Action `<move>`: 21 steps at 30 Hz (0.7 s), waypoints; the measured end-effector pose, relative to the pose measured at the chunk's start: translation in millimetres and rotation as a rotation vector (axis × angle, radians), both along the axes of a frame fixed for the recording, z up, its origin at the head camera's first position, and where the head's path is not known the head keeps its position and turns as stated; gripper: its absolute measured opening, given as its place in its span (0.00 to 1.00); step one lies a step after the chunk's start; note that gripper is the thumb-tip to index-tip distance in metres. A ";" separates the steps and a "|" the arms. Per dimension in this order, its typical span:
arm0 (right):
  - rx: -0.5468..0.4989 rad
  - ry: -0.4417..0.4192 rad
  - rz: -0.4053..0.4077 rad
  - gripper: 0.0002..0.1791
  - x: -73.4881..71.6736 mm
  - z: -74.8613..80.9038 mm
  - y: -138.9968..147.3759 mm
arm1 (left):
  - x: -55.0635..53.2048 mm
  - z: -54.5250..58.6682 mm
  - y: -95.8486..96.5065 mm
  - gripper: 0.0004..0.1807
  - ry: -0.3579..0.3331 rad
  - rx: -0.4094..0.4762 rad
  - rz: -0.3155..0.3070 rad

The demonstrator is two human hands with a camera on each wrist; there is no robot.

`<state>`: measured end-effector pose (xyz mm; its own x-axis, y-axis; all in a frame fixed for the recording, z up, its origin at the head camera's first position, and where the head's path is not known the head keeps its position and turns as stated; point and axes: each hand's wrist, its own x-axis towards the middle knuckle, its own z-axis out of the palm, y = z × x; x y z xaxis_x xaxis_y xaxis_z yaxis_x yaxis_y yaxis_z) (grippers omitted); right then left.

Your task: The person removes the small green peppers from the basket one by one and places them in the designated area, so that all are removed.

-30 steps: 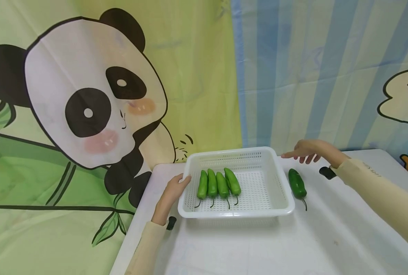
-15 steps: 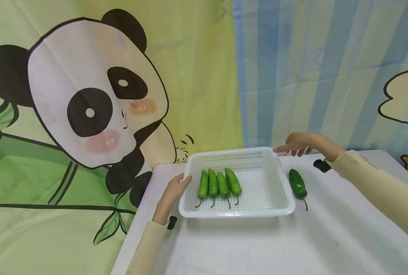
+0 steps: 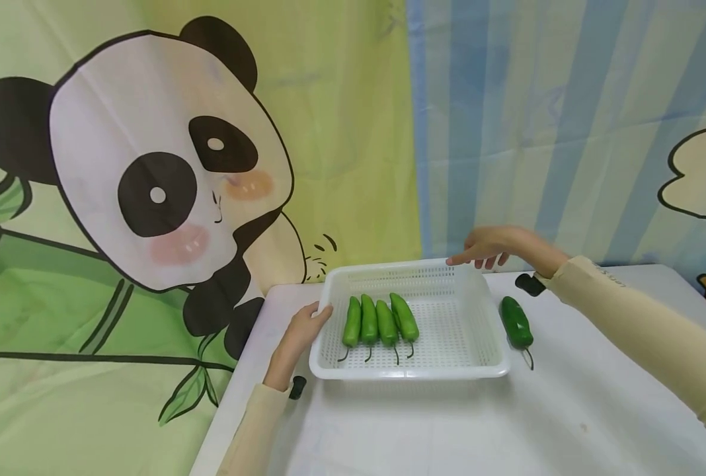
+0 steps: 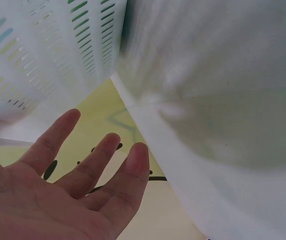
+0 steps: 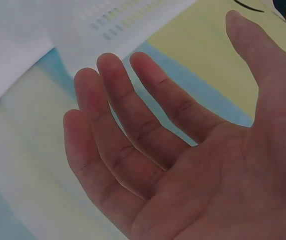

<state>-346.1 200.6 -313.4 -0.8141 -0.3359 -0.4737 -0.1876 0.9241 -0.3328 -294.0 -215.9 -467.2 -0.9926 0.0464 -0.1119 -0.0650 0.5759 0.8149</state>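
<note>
A white plastic basket (image 3: 409,374) with slotted walls stands on the table, with several green chili peppers (image 3: 369,320) side by side in its left half, stems toward me. My left hand (image 3: 301,328) holds the basket's left rim, thumb over the edge; in the left wrist view its other fingers (image 4: 95,165) spread loosely outside the wall. My right hand (image 3: 492,246) reaches over the back right corner, its index fingertip at the back rim. The right wrist view shows its palm and spread fingers (image 5: 132,120) holding nothing. Right of the basket lies a darker green pepper (image 3: 515,322).
The white table (image 3: 400,430) ends at the back against a hanging cloth (image 3: 353,132) printed with a panda and blue stripes. A black camera piece (image 3: 529,284) sits at the right wrist, another (image 3: 297,387) at the left.
My right hand has moved left, from beside the basket's back right corner to over its back rim. The left hand, basket and peppers stay in place.
</note>
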 end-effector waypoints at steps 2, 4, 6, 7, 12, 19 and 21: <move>0.002 -0.006 0.020 0.37 0.1 0.2 -9.2 | 0.3 -0.9 0.0 0.32 -0.002 0.001 0.000; 0.000 -0.012 0.030 0.35 0.0 -0.6 -18.0 | 0.0 -1.2 -0.4 0.32 -0.003 0.006 -0.001; -0.005 -0.013 0.042 0.34 -0.4 -3.0 -26.6 | -0.4 -1.6 -0.9 0.32 -0.005 0.006 -0.005; -0.011 -0.015 0.041 0.32 -0.5 -4.2 -31.4 | -0.3 -1.6 -1.3 0.31 -0.004 0.007 -0.003; -0.018 -0.006 0.055 0.30 -3.1 -15.1 -54.8 | -1.0 -0.5 -2.8 0.31 0.007 0.012 -0.005; 0.013 -0.025 0.030 0.32 -7.8 -37.6 -85.4 | -1.9 -1.5 -2.9 0.30 0.006 0.014 -0.004; 0.010 -0.035 0.017 0.33 -8.8 -44.6 -91.5 | -2.2 -2.3 -2.5 0.30 0.007 0.018 -0.009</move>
